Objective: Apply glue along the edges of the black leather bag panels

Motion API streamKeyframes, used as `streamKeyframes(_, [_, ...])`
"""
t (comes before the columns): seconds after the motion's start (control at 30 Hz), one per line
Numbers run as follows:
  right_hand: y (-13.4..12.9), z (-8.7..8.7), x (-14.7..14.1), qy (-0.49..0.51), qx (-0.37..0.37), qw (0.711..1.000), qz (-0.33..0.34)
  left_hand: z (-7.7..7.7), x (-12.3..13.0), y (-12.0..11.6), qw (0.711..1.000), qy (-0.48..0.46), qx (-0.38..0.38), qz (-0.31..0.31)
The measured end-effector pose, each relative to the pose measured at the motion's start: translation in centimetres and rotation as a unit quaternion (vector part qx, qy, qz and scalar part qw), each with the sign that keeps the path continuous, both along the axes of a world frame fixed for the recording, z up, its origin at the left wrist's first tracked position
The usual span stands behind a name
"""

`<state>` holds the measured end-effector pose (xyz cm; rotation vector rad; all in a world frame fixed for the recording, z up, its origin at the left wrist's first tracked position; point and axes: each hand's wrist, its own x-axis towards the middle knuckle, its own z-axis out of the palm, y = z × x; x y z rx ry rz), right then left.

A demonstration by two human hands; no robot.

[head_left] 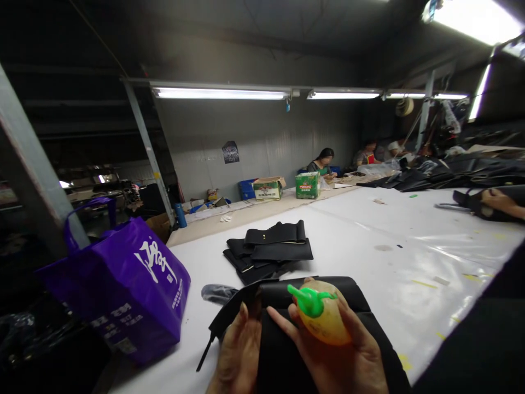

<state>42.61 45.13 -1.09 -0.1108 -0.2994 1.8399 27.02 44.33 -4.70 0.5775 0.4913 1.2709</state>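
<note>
While the right hand (348, 364) wraps its fingers round an orange bottle (326, 331), the left hand (240, 347) rests against a black piece (273, 358), thumb raised near its edge; the left fingers are mostly hidden, so I cannot tell how firmly they grip; the bottle is tilted above the black piece, its green cap (311, 302) uppermost and its nozzle pointing up and to the left; one right finger reaches out from the bottle towards the left thumb, the two well short of touching; the black piece lies at the near edge of a white table (348, 224), a thin strap (205, 350) hanging from its left side; just beyond it lies a loose pile (279, 251) of black panels, overlapping one another; a dark bundle (217, 293) in clear plastic lies just left of the black piece; a purple bag (164, 306) stands at the left, leaning; at the far right another person's hand (498, 201) rests on dark material; farther back are a green box (307, 186), an open carton (267, 189) and a blue crate (246, 189), with people (322, 168) seated beyond, near a large black heap (443, 172)
</note>
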Motion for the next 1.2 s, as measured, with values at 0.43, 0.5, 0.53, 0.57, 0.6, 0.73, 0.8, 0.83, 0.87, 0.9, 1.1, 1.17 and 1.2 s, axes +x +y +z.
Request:
streamKeyframes(0.43, [-4.0,1.6,8.3,-0.054,-0.088,0.993,-0.064,5.5,-4.7,1.2,0.932,0.319,-0.093,0.145])
streamKeyframes(0.5, [-3.6,0.0,12.9,-0.137,-0.144,0.959,-0.201,4.9,-7.5,0.0,0.911,0.347,-0.113,0.19])
streamKeyframes(0.53, [-3.2,-1.1,14.9,-0.184,-0.157,0.934,-0.261,4.4,-8.7,-0.7,0.905,0.352,-0.126,0.206])
streamKeyframes(0.57, [-2.8,-2.5,16.6,-0.223,-0.158,0.912,-0.305,3.9,-9.6,-1.3,0.9,0.353,-0.136,0.218])
streamKeyframes(0.6, [-2.5,-3.9,17.8,-0.255,-0.154,0.9,-0.318,3.4,-10.2,-1.9,0.897,0.352,-0.142,0.227])
streamKeyframes(0.73, [-1.9,-8.9,19.0,-0.383,-0.145,0.88,-0.239,1.3,-11.1,-2.8,0.894,0.36,-0.137,0.228])
streamKeyframes(0.8, [-1.7,-10.3,18.3,-0.464,-0.112,0.853,-0.211,0.6,-11.3,-2.7,0.897,0.356,-0.138,0.222])
streamKeyframes(0.83, [-1.4,-10.7,17.8,-0.504,-0.083,0.834,-0.209,0.4,-11.6,-2.6,0.899,0.352,-0.137,0.221])
streamKeyframes(0.87, [-1.0,-10.9,17.3,-0.547,-0.05,0.809,-0.212,0.2,-11.8,-2.5,0.9,0.35,-0.136,0.221])
streamKeyframes(0.9, [-0.5,-11.1,16.7,-0.589,-0.017,0.778,-0.218,0.1,-12.1,-2.5,0.9,0.35,-0.135,0.222])
streamKeyframes(1.1, [3.7,-11.7,13.4,-0.726,0.159,0.633,-0.214,-0.2,-13.6,-2.8,0.904,0.344,-0.151,0.204])
streamKeyframes(1.17, [4.9,-12.0,12.4,-0.727,0.188,0.628,-0.205,-0.3,-13.6,-2.9,0.902,0.344,-0.152,0.212])
streamKeyframes(1.2, [5.4,-12.1,12.0,-0.728,0.194,0.627,-0.201,-0.3,-13.5,-3.0,0.901,0.342,-0.153,0.216])
